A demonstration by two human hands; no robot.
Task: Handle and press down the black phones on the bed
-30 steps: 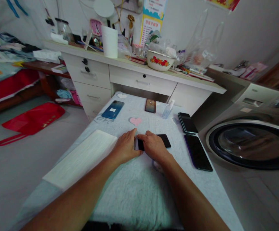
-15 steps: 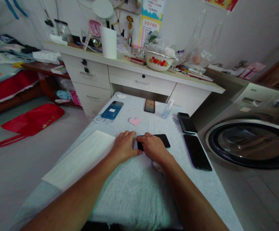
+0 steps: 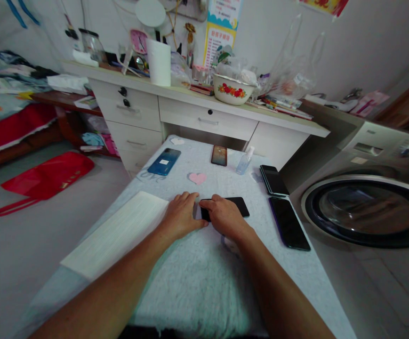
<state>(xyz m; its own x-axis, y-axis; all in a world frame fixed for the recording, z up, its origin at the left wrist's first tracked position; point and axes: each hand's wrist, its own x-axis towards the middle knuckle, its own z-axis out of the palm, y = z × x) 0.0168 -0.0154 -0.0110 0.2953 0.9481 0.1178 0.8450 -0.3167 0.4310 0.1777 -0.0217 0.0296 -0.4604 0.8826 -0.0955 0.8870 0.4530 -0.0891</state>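
A black smartphone (image 3: 238, 205) lies flat on the cloth-covered table in front of me, screen side up. My right hand (image 3: 221, 214) rests over its left part, fingers bent and pressed together at the glass; whether something small is pinched there is hidden. At the phone's left end is my left hand (image 3: 181, 214), thumb and fingers apart, the thumb by the near left corner. Just left of that hand, partly behind the forearm, lies a long pale board or pad (image 3: 119, 235). Beyond the hands is a pink heart (image 3: 197, 178) on the cloth.
A blue phone (image 3: 164, 161), a brown-orange phone (image 3: 219, 155) and a clear spray bottle (image 3: 244, 161) occupy the table's far part. Stacked phones (image 3: 275, 180) and a purple-edged phone (image 3: 289, 223) line its right side. A washing machine (image 3: 370, 188) stands right; a white desk (image 3: 207, 113) stands behind.
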